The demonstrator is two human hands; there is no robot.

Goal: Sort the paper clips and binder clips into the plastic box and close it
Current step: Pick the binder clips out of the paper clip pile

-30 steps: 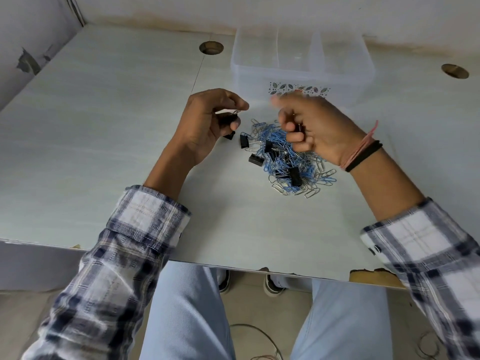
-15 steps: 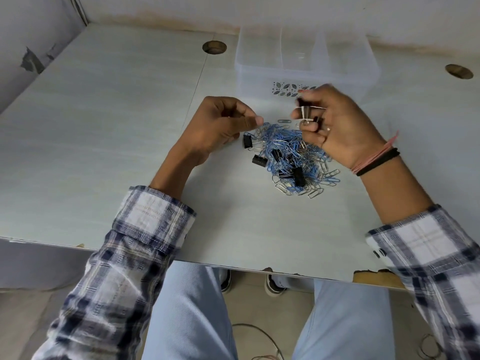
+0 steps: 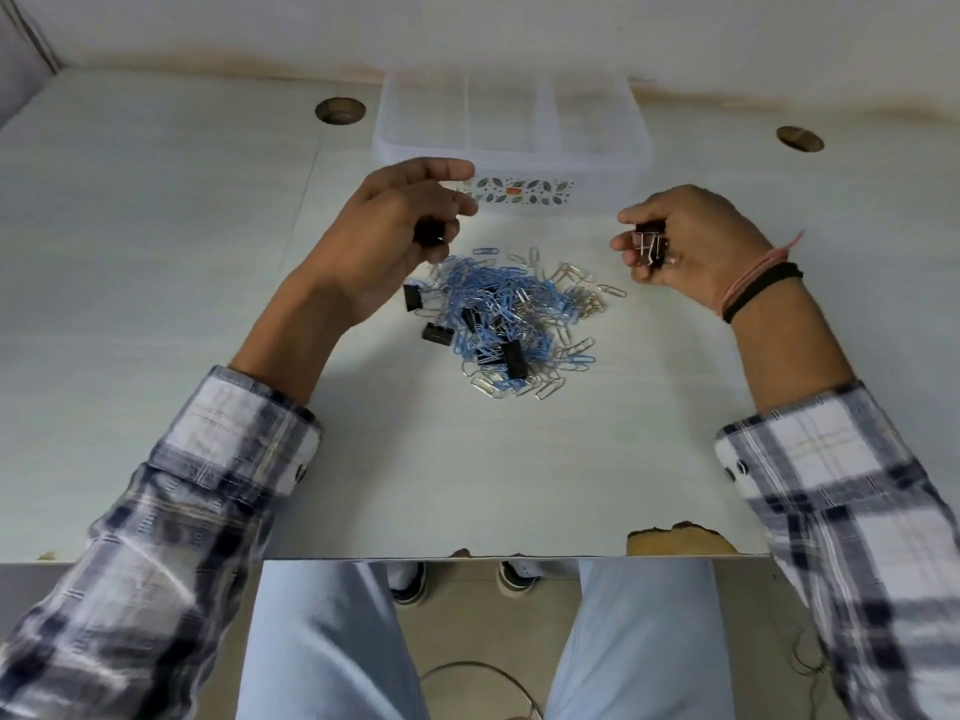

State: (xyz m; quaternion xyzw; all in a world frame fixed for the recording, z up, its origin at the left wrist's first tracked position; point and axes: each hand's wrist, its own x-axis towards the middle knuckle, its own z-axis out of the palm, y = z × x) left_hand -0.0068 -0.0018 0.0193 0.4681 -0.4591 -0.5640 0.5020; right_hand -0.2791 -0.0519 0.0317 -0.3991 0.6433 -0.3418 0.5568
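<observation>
I have both hands loaded now. My right hand has pulled back from in front of the plastic box and swung out to the right of the pile; half a second ago it was up against the box's patterned front wall. It grips a small bunch of black binder clips, silver handles showing between thumb and curled fingers. My left hand has lifted off the pile's left edge toward the box, index finger stretched out near the front wall, with the lower fingers curled round a dark binder clip; I can't tell if it holds more than 1.

The pile of paper clips, blue and silver, lies on the bench between my hands, just in front of the box. I count at least 4 loose binder clips still in it, one of them at the left edge under my left wrist.

The box stands open at the far side of the bench, dividers visible, and its compartments look empty from here. So I read the change as collecting, not dropping: the right hand came away without unloading. Sorting has barely begun. I see no lid anywhere in view.
</observation>
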